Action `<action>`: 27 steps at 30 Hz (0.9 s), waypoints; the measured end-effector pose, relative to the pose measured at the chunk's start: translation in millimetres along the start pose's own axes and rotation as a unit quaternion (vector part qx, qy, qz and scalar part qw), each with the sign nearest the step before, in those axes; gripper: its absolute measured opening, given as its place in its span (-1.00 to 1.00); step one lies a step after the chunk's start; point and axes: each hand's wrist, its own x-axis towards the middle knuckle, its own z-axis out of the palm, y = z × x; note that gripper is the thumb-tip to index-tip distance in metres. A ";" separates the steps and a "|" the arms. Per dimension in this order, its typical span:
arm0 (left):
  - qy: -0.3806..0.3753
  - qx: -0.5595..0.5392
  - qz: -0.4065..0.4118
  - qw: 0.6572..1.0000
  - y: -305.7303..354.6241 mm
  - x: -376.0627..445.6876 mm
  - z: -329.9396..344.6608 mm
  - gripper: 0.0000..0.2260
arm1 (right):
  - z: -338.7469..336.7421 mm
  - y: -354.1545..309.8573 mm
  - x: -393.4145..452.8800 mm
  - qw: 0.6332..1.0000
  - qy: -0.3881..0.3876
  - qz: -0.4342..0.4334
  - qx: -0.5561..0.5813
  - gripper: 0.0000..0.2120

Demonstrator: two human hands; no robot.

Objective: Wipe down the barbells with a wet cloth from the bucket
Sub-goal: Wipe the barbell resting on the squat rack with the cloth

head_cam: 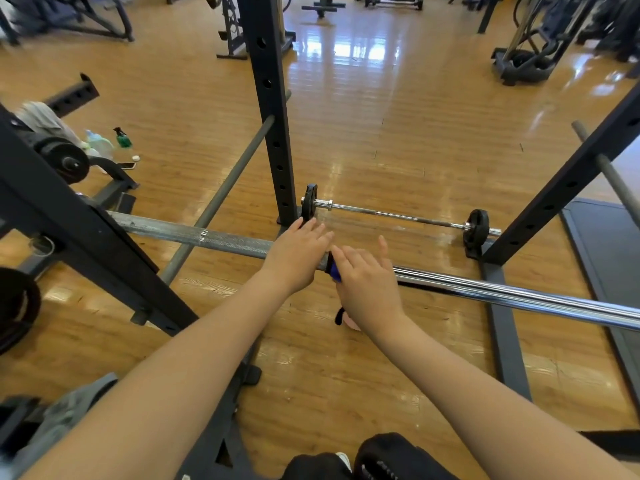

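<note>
A long barbell [502, 292] lies across the rack at waist height, knurled grey on the left and shiny chrome on the right. My left hand [298, 254] rests flat on top of the bar near its middle, fingers stretched forward. Just to its right, my right hand [367, 282] presses a blue cloth [334, 270] against the bar; only a small fold of cloth shows under the palm. A shorter barbell [398, 216] with a small black plate at each end lies on the floor behind. No bucket is visible.
Black rack uprights stand ahead [270, 98] and at right [561, 188]. A green spray bottle [122, 137], a plastic bottle and a phone [126, 165] lie on the wooden floor at left. A black mat [606, 244] is at right. Gym machines line the back.
</note>
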 end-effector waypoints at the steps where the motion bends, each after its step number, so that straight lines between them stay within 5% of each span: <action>1: 0.009 0.008 0.001 1.000 -0.1 -2.9 0.6 -0.38 | -2.4 7.8 -4.4 1.000 0.005 0.001 -0.001 -0.53; 6: 0.147 0.048 0.015 0.988 -7.1 -13.8 17.6 -0.40 | -13.1 34.8 -24.6 0.999 0.033 0.030 -0.007 -0.54; 9: 0.166 0.062 0.023 0.984 -10.0 -9.8 15.5 -0.43 | -11.3 28.5 -24.6 0.998 0.039 0.042 -0.024 -0.56; 19: -0.109 -0.026 0.037 0.993 -16.0 8.4 -8.5 -0.27 | 2.4 -14.6 5.7 1.000 0.002 0.012 -0.024 -0.61; 27: -0.095 -0.047 0.030 0.994 -16.9 4.4 -9.1 -0.27 | -21.2 34.7 -28.3 0.998 0.035 0.054 -0.013 -0.64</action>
